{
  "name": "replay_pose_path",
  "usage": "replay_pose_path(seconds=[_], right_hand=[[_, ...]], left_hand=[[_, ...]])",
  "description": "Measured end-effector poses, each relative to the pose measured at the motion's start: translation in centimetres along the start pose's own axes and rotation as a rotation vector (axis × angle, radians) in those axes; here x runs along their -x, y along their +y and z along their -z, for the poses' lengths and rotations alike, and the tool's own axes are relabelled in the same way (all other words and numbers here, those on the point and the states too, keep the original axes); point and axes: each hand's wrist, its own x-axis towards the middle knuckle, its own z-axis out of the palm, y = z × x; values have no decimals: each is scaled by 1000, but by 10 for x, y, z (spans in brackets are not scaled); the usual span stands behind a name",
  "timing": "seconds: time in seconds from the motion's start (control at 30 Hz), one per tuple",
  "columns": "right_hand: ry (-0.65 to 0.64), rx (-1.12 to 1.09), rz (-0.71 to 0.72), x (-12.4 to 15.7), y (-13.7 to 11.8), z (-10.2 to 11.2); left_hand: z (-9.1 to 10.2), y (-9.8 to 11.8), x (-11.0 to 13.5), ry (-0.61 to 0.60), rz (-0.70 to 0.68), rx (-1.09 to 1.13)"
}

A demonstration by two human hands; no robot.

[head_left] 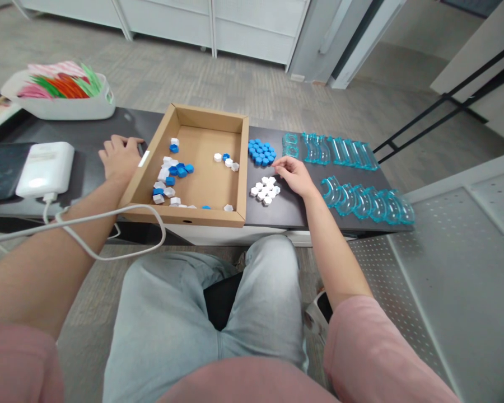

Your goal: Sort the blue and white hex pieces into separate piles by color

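Note:
A shallow cardboard box (242,168) sits on the dark table and holds several loose blue and white hexagon pieces (171,179). Right of the box lie a tight cluster of blue hexagons (262,151) and, nearer me, a cluster of white hexagons (265,190). My right hand (294,174) rests on the table between the two clusters, fingers curled, fingertips by the blue cluster's near edge; whether it pinches a piece is hidden. My left hand (120,156) lies on the table against the box's left wall, fingers bent over.
Two rows of clear teal curved pieces (348,151) lie at the table's right. A white power bank (46,168) with a cable (109,224) sits left, a white basket of coloured strips (61,89) behind it. A perforated metal surface (453,252) stands right.

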Motion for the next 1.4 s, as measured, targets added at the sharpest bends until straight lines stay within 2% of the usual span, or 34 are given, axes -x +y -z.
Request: replay_pose_path(seconds=[0.4, 1.0, 1.4], right_hand=[[27, -13, 6, -1, 1, -1], [20, 17, -14, 0, -7, 0], [23, 14, -9, 0, -4, 1]], left_hand=[[9, 7, 7, -37, 4, -2], [4, 2, 2, -26, 4, 36], [1, -1, 0, -17, 1, 33]])
